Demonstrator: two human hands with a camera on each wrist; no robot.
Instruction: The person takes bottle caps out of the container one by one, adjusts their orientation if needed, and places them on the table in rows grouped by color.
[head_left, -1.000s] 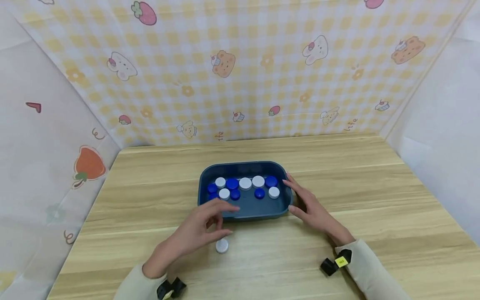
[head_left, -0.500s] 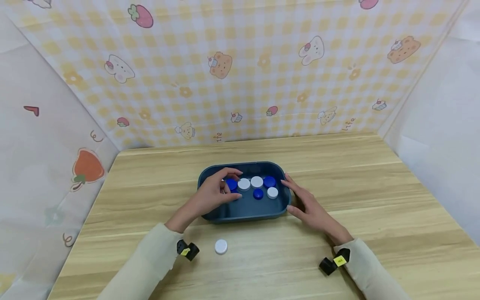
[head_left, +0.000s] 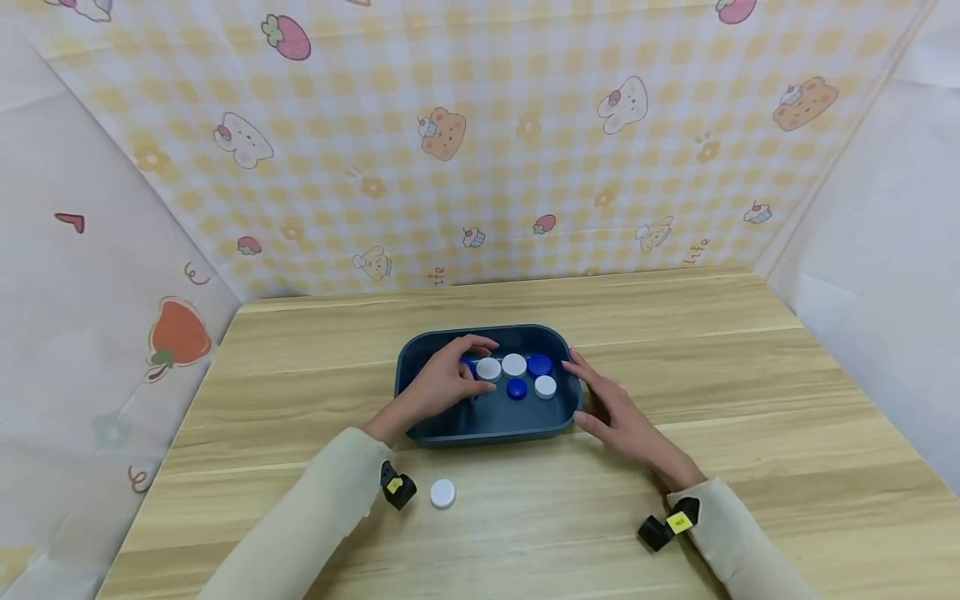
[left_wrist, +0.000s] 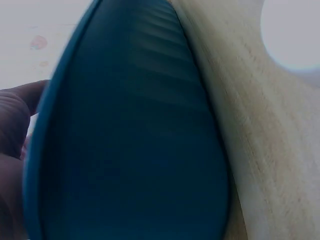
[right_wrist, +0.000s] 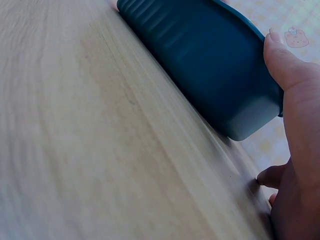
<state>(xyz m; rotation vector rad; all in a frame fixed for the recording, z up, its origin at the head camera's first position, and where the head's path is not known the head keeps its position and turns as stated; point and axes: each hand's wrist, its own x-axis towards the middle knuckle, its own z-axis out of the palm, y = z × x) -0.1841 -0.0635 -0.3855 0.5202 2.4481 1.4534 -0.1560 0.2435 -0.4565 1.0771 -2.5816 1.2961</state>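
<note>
We judge this a reaching step, calling next for a careful touch: our left hand (head_left: 442, 383), thumb and forefinger apart, grip unclear, reaches into one tray (head_left: 517, 420) showing three white discs (head_left: 513, 365) and at least three blue discs (head_left: 539, 366), our right hand (head_left: 624, 423) spread against its end, one loose white disc (head_left: 442, 493) on the table (head_left: 750, 400).

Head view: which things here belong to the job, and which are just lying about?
Seemingly in the job:
dark blue tray, right grip at its end
blue discs and white discs inside, near the left grip
perhaps the lone white disc outside

Seemingly just surroundings:
wooden table
printed cloth behind
</note>
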